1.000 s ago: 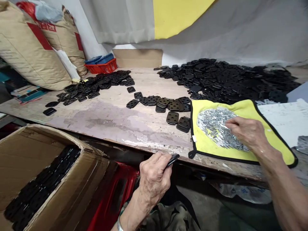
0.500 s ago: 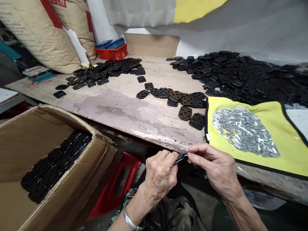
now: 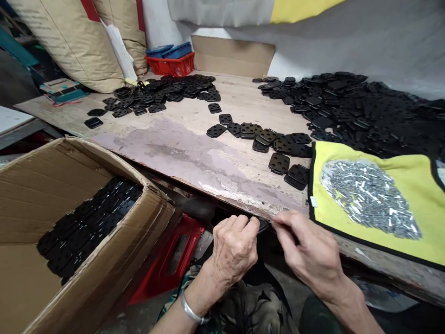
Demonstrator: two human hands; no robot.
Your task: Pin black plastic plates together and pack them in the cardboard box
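My left hand (image 3: 236, 248) is closed round a small black plate (image 3: 263, 226), whose edge pokes out past the fingers just off the table's front edge. Close beside it, my right hand (image 3: 311, 250) has thumb and forefinger pinched together near that plate; whatever lies between the fingertips is hidden. A heap of small silver metal pins (image 3: 371, 197) rests on a yellow cloth (image 3: 429, 222) with black edging, right of my hands. On the table ahead, several black plates with round holes (image 3: 279, 163) lie in a loose trail.
A large pile of black plates (image 3: 347, 102) covers the table's right rear, with a smaller pile (image 3: 167, 93) at left. An open cardboard box (image 3: 139, 236) holding stacked plates stands left, beside a red plastic stool (image 3: 174, 260). Behind are a red basket (image 3: 170, 65) and sacks (image 3: 86, 51).
My right hand has turned knuckles-up, its fingertips slightly apart from the plate; the thin metal pin seen there before is out of sight. The view has shifted slightly.
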